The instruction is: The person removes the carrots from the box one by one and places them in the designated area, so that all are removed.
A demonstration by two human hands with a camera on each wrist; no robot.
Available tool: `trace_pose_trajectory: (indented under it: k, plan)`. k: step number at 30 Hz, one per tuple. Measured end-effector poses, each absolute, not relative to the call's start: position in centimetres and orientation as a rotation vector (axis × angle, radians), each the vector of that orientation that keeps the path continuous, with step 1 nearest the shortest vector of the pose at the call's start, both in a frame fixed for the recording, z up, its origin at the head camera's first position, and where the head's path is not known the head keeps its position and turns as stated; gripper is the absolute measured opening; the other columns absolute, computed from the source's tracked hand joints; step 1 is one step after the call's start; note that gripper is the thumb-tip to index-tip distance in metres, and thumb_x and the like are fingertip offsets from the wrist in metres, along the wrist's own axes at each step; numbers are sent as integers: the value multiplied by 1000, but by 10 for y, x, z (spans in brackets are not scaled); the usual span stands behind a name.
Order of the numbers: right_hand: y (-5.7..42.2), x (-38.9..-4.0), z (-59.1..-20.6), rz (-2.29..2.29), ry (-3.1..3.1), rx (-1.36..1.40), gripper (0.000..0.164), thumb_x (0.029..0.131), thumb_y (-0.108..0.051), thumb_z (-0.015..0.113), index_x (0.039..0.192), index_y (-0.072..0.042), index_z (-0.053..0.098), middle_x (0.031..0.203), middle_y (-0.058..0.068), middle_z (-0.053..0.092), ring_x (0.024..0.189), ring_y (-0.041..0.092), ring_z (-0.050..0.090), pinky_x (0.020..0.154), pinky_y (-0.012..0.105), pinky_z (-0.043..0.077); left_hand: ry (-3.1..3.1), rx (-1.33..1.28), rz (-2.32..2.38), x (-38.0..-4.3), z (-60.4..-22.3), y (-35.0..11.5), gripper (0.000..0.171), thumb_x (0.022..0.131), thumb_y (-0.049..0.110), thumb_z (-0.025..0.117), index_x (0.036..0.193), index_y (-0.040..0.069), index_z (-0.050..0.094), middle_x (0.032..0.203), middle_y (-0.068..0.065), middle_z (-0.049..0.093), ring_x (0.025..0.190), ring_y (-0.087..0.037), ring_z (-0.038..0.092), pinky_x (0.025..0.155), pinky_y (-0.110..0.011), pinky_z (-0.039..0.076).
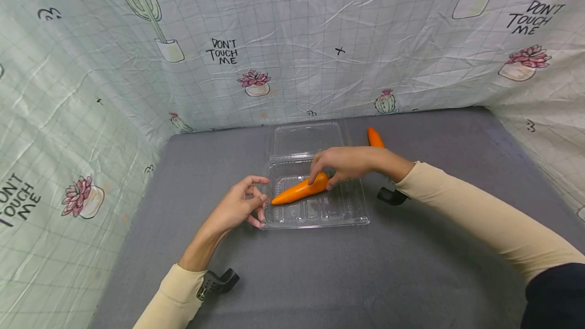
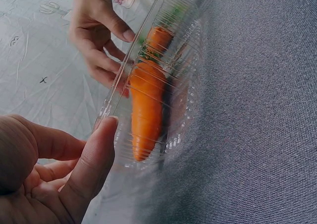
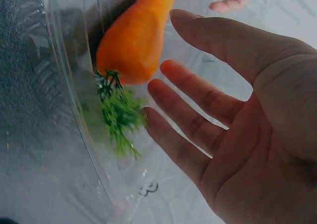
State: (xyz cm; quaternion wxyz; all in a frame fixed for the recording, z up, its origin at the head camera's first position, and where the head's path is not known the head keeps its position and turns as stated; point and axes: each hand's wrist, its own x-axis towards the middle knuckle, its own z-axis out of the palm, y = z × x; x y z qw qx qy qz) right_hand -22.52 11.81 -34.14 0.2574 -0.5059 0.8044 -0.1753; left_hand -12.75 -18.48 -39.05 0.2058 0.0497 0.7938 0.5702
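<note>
An orange carrot (image 1: 299, 190) with a green leafy top (image 3: 121, 117) lies slantwise in the base of a clear plastic clamshell container (image 1: 315, 226), its tip to the left. My right hand (image 1: 343, 164) is at the carrot's thick end. In the right wrist view its fingers (image 3: 190, 120) extend loosely beside the carrot and leaves, not wrapped around them. At the container's left side, my left hand (image 1: 237, 207) pinches the rim between thumb (image 2: 96, 159) and fingers. The container's lid (image 1: 308, 140) lies folded back behind the base.
A second carrot (image 1: 376, 137) lies on the grey table (image 1: 311, 278) behind the right forearm, which hides part of it. A printed cloth (image 1: 320, 65) hangs along the table's back and sides. Dark wrist straps (image 1: 219, 282) show below the sleeves.
</note>
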Motion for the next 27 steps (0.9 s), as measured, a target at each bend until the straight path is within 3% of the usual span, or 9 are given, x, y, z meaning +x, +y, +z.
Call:
trace_pose_trajectory:
  k: [13,20,27]
  plan:
    - [108,-220,-350,-373,2133,-1358,38,92,-14,76,129,-20,71,129,-5,66,121,17,57,108,41,49,2207,160,1591,-128,-393,-185,45,102,-1,56,145,0,43,87,-19,57,61,-26,65,54,-48,64]
    - [101,-219,-356,-316,2092,-1318,38,92,-15,76,128,-23,72,122,-4,65,104,14,56,96,34,50,2208,153,1595,-128,-392,-185,45,102,0,56,145,1,43,86,-18,57,61,-26,65,54,-49,64]
    - [96,-218,-359,-275,2080,-1247,49,92,-21,76,139,-25,64,122,-1,61,103,17,56,93,35,52,2210,151,1596,-127,-392,-185,46,102,1,56,146,2,43,86,-17,56,61,-26,65,54,-49,64]
